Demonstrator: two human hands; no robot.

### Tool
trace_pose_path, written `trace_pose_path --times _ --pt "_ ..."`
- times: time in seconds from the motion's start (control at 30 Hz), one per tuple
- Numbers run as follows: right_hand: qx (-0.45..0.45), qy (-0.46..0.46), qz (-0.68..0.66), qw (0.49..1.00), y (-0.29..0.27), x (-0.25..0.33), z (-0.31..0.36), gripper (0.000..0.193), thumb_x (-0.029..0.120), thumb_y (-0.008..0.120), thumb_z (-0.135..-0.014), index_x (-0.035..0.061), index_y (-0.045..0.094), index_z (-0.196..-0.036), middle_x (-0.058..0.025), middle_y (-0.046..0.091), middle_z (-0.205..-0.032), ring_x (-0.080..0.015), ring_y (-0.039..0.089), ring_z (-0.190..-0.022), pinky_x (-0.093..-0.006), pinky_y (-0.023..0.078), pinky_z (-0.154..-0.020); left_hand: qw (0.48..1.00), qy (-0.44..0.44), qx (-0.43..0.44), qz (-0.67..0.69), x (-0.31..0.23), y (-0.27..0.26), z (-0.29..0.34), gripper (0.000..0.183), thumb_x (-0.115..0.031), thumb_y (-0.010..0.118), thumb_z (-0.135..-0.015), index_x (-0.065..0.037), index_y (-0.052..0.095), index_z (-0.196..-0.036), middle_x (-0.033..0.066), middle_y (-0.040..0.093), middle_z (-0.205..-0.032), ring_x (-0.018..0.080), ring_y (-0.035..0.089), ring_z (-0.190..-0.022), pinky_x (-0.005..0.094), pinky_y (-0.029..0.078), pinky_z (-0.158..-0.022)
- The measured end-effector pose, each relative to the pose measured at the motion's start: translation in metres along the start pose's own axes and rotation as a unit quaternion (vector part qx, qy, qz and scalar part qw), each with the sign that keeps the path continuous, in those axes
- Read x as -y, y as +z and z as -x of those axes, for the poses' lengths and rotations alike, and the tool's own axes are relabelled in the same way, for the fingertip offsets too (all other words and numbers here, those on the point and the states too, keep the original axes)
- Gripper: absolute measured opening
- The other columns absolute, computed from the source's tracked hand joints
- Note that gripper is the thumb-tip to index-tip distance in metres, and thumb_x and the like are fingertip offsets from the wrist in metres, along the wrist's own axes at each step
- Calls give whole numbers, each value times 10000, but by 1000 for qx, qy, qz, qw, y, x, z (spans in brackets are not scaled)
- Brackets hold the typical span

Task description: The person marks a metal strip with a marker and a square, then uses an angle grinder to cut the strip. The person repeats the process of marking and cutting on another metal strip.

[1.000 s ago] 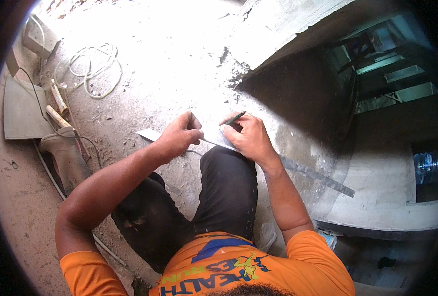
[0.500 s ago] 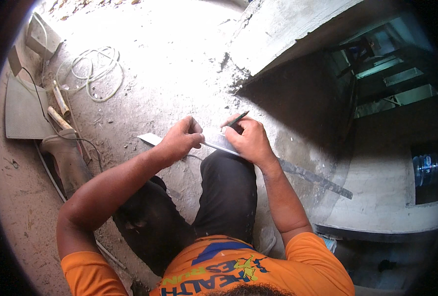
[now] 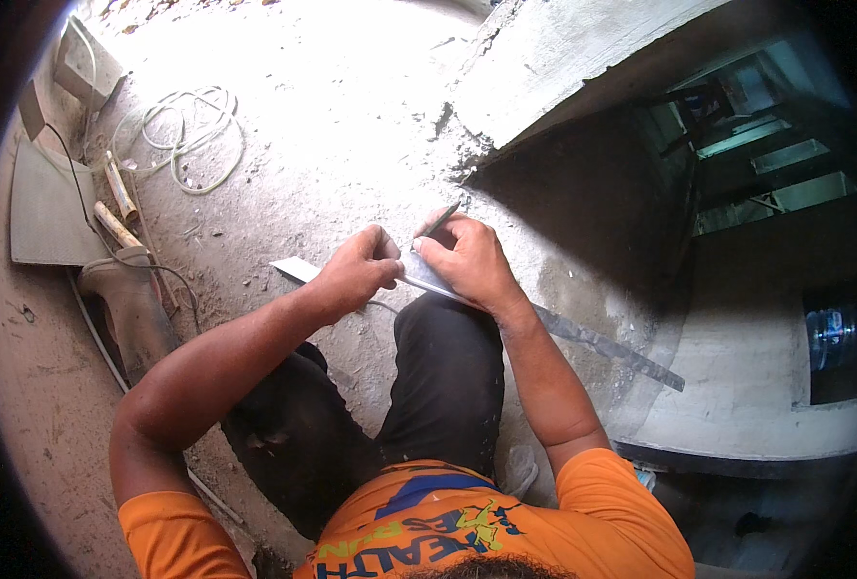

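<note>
A long flat metal strip (image 3: 602,343) lies across my raised knee, running from upper left to lower right. My left hand (image 3: 356,270) presses down on its left part, fingers curled over the strip. My right hand (image 3: 467,259) rests on the strip just beside it and grips a dark pencil (image 3: 440,219) whose tip points up and away. Both hands nearly touch above my dark trouser leg. The strip's bright left end (image 3: 293,268) pokes out past my left hand.
A coil of pale cable (image 3: 182,135) lies on the dusty concrete floor at upper left, near a flat grey board (image 3: 47,207) and short wooden sticks (image 3: 115,227). A stairwell opening (image 3: 737,145) drops away at right behind a concrete ledge (image 3: 563,58).
Both hands have shifted slightly along the strip and closer together; the pencil stays in my right hand.
</note>
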State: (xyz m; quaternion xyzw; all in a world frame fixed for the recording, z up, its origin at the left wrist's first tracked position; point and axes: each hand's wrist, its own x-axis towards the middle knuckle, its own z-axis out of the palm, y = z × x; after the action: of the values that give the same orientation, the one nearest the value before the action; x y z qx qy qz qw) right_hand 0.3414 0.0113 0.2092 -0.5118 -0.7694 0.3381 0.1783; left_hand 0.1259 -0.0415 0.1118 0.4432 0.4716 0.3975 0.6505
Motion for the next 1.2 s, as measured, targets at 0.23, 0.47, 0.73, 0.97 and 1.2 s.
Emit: trace_pose_path --times 0.23,0.47,0.73,0.97,1.2 --pt "5 -12 -5 1000 1 0 1 303 235 809 -1021 -4 865 -1200 -248 882 -1159 -372 876 -1116 -464 652 -1013 1000 -4 2 4 -2 0 2 247 -62 779 -1010 25 644 -1198 113 731 -1072 211 752 -960 376 631 -885" --pt "-5 -11 24 1000 5 -7 -2 280 238 840 -1028 6 876 -1182 -157 886 -1103 -214 840 -1032 -391 647 -968 1000 -11 1 -4 -2 -1 1 259 -68 786 -1005 23 643 -1201 112 731 -1067 211 751 -959 378 625 -881" --pt "-5 -13 16 1000 6 -10 -3 273 229 829 -1021 2 877 -1166 -178 884 -1104 -239 849 -1003 -398 648 -945 1000 -14 1 -6 -1 -2 -1 275 -75 794 -1005 25 643 -1212 114 730 -1076 217 761 -967 381 630 -882" --pt "-8 -12 16 1000 6 -7 -3 262 219 830 -1015 1 876 -1154 -165 876 -1072 -221 830 -968 -395 643 -921 1000 -16 0 1 2 -1 -3 271 -65 796 -1009 27 640 -1210 113 721 -1086 225 765 -964 388 640 -897" --pt "-20 -23 -1 1000 3 -6 0 227 170 805 -1038 6 863 -1183 -156 871 -1069 -211 828 -1005 -389 640 -930 1000 2 -21 19 1 4 1 181 -74 771 -1019 8 643 -1118 78 699 -995 175 715 -893 353 603 -819"
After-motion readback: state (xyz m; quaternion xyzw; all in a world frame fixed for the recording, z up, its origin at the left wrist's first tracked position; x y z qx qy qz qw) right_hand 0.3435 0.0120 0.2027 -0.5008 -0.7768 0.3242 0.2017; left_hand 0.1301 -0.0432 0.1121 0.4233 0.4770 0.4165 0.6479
